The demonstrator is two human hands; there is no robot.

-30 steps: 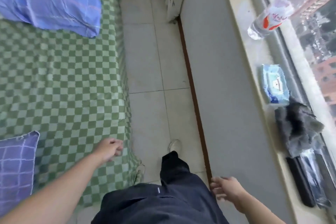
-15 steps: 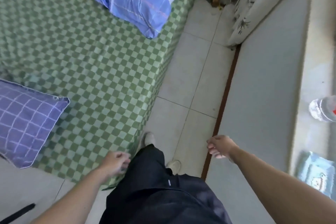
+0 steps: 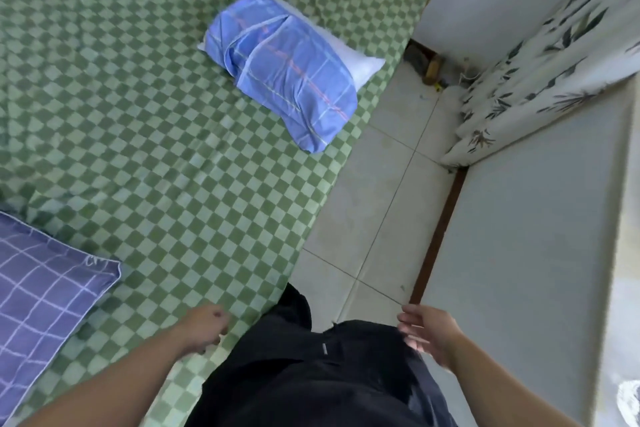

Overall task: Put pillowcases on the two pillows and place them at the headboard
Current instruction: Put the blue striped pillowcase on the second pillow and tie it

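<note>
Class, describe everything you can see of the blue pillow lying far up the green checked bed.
The blue pillow lies flat and slantwise on the green checked sheet, near the bed's right edge. Its light blue case, thin cloth with pale and reddish check lines, is wrinkled and only partly on: the white pillow sticks out bare at the far end and along one side. Nothing but the sheet touches it; both hands are well away from it.

Green checked sheet (image 3: 145,135) beyond left hand (image 3: 202,328). Light blue plaid pillowcase (image 3: 287,69), white pillow (image 3: 356,57) showing, far ahead. Purple grid-lined pillow (image 3: 41,302) left of left hand. Black trousers (image 3: 311,374) between hands.
</note>
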